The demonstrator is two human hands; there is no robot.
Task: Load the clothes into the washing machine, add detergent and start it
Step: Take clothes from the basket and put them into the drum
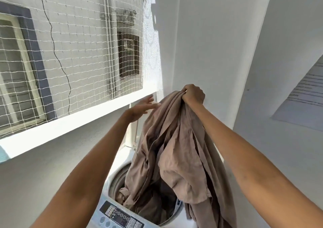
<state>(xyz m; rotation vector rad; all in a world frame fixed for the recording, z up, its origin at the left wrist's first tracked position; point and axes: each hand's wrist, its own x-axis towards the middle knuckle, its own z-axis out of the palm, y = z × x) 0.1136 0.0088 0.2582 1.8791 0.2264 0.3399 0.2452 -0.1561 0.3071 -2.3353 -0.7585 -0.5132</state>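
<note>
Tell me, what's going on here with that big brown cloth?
A person is loading a top-loading washing machine. Their right hand grips a bunched brown cloth held high, its lower end hanging into the drum and partly over the rim. Their left hand is open beside it, holding nothing.

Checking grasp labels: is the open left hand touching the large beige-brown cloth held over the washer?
Cannot tell. In the head view the left hand has fingertips overlapping the beige-brown cloth's edge, with no plain contact or gap.
</note>
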